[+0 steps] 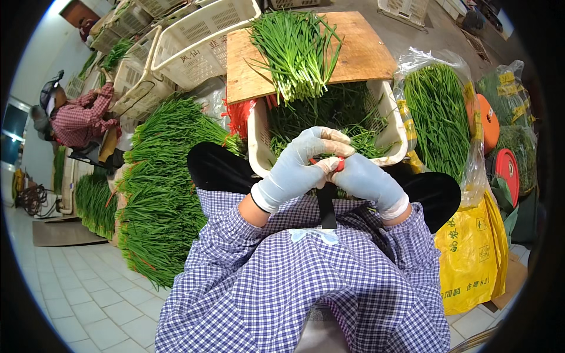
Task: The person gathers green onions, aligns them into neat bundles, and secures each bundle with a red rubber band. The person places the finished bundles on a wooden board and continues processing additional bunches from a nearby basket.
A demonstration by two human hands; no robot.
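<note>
My left hand [296, 159] and my right hand [367, 180], both in pale blue and white gloves, meet above the near rim of a white plastic crate [255, 145]. Left thumb and fingers close around a red band [340, 164] at the right hand's fingers. Whether the right fingers grip the band too is hidden. Loose green leaves [322, 110] lie in the crate. Across its far side rests a wooden board [364, 48], bearing a loose bunch of garlic chives [298, 53] with its pale stem ends toward me.
Tied chive bundles [163, 189] are heaped at left, near red strips [240, 117]. On the right stand a plastic bag of chives [437, 119] and a yellow sack [472, 256]. A co-worker [79, 114] handles greens by white crates [198, 48] at far left.
</note>
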